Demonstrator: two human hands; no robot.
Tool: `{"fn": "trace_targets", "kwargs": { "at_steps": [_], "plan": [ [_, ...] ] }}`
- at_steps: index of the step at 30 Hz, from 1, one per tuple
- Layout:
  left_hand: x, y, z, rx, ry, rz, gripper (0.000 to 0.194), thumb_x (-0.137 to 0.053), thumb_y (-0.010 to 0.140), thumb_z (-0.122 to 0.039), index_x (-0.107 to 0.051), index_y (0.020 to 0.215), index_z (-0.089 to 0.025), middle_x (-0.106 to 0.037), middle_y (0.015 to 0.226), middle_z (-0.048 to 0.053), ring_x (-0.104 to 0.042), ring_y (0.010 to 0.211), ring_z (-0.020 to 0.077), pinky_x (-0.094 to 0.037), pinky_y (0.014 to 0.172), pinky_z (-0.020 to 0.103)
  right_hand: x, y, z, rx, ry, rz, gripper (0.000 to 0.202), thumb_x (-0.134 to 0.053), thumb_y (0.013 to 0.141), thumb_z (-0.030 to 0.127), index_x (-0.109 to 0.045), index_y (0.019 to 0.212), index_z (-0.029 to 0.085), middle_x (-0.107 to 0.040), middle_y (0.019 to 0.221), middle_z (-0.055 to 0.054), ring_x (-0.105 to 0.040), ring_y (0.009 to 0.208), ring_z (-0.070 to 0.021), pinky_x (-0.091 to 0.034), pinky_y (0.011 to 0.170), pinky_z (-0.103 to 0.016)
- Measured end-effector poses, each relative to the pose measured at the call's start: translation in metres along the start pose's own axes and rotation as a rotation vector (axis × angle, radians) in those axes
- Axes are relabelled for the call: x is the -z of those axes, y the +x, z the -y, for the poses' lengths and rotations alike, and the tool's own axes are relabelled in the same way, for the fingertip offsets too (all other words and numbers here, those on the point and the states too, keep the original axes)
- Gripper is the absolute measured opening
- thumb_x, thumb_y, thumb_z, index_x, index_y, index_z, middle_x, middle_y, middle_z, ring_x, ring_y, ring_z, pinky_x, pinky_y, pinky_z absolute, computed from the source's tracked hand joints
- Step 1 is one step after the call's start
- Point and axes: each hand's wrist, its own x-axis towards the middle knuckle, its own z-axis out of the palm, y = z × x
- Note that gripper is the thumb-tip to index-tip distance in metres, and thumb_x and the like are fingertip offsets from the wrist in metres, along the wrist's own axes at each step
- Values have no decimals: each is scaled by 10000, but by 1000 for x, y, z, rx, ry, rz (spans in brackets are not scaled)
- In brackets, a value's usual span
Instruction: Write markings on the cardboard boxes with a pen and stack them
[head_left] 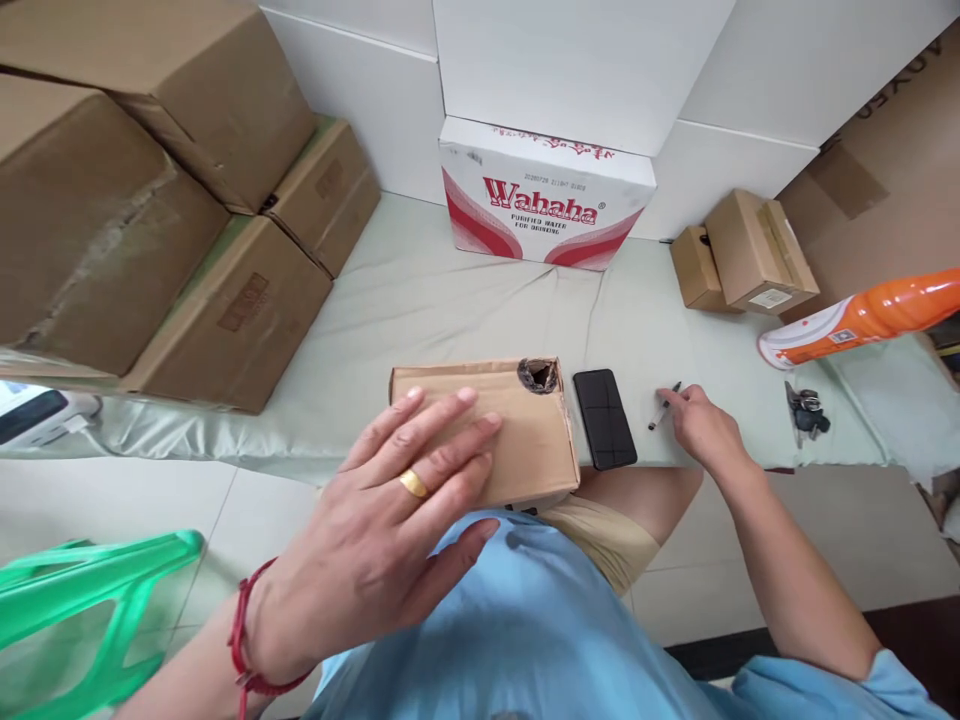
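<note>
My left hand (382, 530) lies open with its fingers stretched out over a small brown cardboard box (529, 440) at the table's front edge. A dark-rimmed hole (538, 375) shows in the box's far right corner. Farther right, my right hand (703, 430) is closed in a pinch on a pen (655, 417), low over the tabletop. Between the box and the pen lies a black smartphone (604, 418).
Large cardboard boxes (247, 310) are stacked at left. Against the wall stands a white-and-red Wahaha carton (544, 200). Small boxes (757, 250), an orange bottle (862, 320) and keys (808, 412) are at right. A green stool (127, 600) stands on the floor.
</note>
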Motion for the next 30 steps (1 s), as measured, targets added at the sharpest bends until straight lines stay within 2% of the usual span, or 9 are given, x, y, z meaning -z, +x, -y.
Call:
{"fn": "trace_targets", "kwargs": {
  "at_steps": [4, 9, 11, 14, 17, 20, 22, 24, 30],
  "plan": [
    [0, 21, -3, -98, -9, 129, 425, -619, 1033, -230, -653, 1457, -219, -717, 1504, 72, -625, 1477, 277, -363, 1373, 476, 5, 15, -4, 128, -148, 69, 451, -392, 1089, 289, -738, 1372, 226, -751, 1155, -145, -710, 847, -253, -391, 652, -335],
    [-12, 25, -6, -73, -15, 195, 562, -484, 1025, -87, -574, 1559, -236, -609, 1626, 69, -578, 1523, 234, -372, 1362, 453, 16, 23, -8, 222, -138, 69, 265, -508, 1011, 260, -755, 1087, 205, -789, 1014, -113, -720, 861, -250, -399, 690, -337],
    [-14, 22, -8, -64, 3, 205, 559, -472, 1016, -87, -580, 1547, -228, -576, 1655, 64, -553, 1544, 231, -330, 1379, 452, 25, 19, -8, 132, 55, -76, 161, -590, 931, 285, -718, 996, 211, -754, 845, -70, -694, 778, -239, -410, 687, -336],
    [-15, 17, -11, -70, 7, 211, 567, -452, 999, -73, -586, 1534, -206, -550, 1677, 54, -541, 1551, 216, -269, 1397, 426, 51, 4, 3, -28, 718, -485, 109, -682, 801, 331, -614, 830, 251, -606, 655, 8, -560, 582, -182, -400, 604, -318],
    [-18, 15, -12, -44, 5, 191, 569, -484, 981, -73, -596, 1523, -203, -554, 1678, 41, -515, 1568, 207, -237, 1404, 409, 84, -21, 35, 48, 1270, -645, 150, -627, 801, 392, -525, 784, 282, -453, 566, 68, -386, 449, -139, -291, 463, -270],
    [-21, 15, -14, 25, 11, 179, 521, -602, 975, -138, -636, 1476, -277, -583, 1658, -12, -403, 1639, 285, -146, 1421, 531, 113, -48, 86, 248, 1746, -532, 136, -693, 797, 342, -689, 883, 236, -514, 534, 58, -381, 416, -114, -239, 415, -238],
    [-21, 15, -16, 59, 28, 176, 507, -675, 959, -167, -656, 1440, -325, -597, 1644, -33, -313, 1672, 371, -82, 1398, 664, 122, -60, 122, 328, 1771, -513, 132, -755, 839, 288, -749, 951, 219, -665, 628, 12, -477, 454, -111, -284, 419, -229],
    [-21, 15, -19, 78, 49, 174, 539, -723, 932, -168, -656, 1438, -344, -579, 1658, 8, -273, 1674, 446, -125, 1353, 753, 125, -66, 154, 391, 1711, -507, 121, -781, 887, 255, -765, 1001, 221, -715, 705, 0, -563, 531, -117, -384, 474, -231],
    [-20, 19, -22, 85, 99, 180, 653, -819, 861, -222, -628, 1474, -339, -517, 1665, 193, -409, 1575, 551, -340, 1226, 798, 116, -63, 201, 390, 1358, -690, 135, -650, 1021, 308, -714, 946, 216, -575, 648, 52, -532, 547, -114, -452, 540, -246]
  ]
}}
